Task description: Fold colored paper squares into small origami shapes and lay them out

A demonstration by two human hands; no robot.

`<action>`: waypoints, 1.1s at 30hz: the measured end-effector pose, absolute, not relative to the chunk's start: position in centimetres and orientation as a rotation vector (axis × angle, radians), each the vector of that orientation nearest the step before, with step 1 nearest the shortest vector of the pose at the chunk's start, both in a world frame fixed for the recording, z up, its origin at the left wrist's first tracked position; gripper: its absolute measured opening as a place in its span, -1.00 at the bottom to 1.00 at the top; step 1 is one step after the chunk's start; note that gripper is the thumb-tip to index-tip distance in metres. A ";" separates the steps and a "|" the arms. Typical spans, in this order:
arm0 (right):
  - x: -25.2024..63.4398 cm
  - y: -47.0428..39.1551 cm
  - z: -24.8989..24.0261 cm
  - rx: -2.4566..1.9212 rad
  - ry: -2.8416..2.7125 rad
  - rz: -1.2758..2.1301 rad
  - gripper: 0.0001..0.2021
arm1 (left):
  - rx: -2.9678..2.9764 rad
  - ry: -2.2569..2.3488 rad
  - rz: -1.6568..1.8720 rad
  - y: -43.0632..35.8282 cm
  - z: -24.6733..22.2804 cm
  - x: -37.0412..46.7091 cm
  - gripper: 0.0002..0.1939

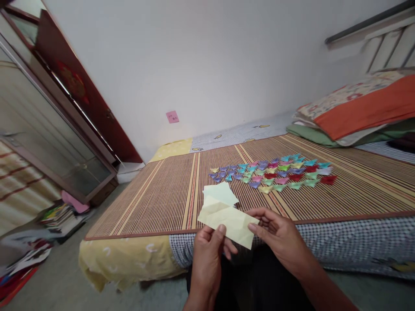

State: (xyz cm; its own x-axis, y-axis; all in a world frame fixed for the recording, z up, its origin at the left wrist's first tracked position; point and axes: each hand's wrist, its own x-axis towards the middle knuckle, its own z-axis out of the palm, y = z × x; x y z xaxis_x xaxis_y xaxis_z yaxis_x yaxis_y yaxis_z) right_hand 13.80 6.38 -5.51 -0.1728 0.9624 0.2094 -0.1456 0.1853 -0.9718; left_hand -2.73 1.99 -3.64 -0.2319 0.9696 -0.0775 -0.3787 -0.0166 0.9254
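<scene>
Both hands hold a creased pale yellow sheet of paper (238,224) above the near edge of the bed. My left hand (209,255) pinches its lower left edge, thumb on top. At its right corner, my right hand (275,231) grips the paper between thumb and fingers. Just behind the sheet, pale green paper (220,193) lies on the striped mat (162,190), partly covered by the yellow sheet. Farther back and to the right, several small folded paper pieces (283,174) in many colours lie in rows.
Folded bedding and an orange cloth (366,106) are piled at the back right. A pink note (172,116) is on the wall. At the left stand a red door (84,86) and a stack of books (58,216). The bed edge (129,259) runs in front.
</scene>
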 end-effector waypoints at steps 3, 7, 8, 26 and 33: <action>13.7 6.4 -5.9 -0.884 -1.331 1.257 -0.76 | 0.716 1.055 1.461 2.0 -3.5 -2.7 -0.56; 13.8 6.5 -5.5 -0.986 -1.408 1.148 -0.71 | 0.750 1.136 1.496 2.0 -3.7 -3.1 -0.60; 13.9 6.4 -5.1 -1.026 -1.439 1.080 -0.67 | 0.811 1.187 1.503 1.9 -3.8 -3.2 -0.64; 13.0 4.8 -4.8 -0.594 -1.727 0.297 -0.72 | 0.431 0.977 1.825 0.5 -2.9 -3.5 -0.58; 12.8 4.6 -6.4 -0.554 -1.782 0.199 -0.71 | 0.522 0.890 1.555 0.5 -3.5 -3.0 -0.65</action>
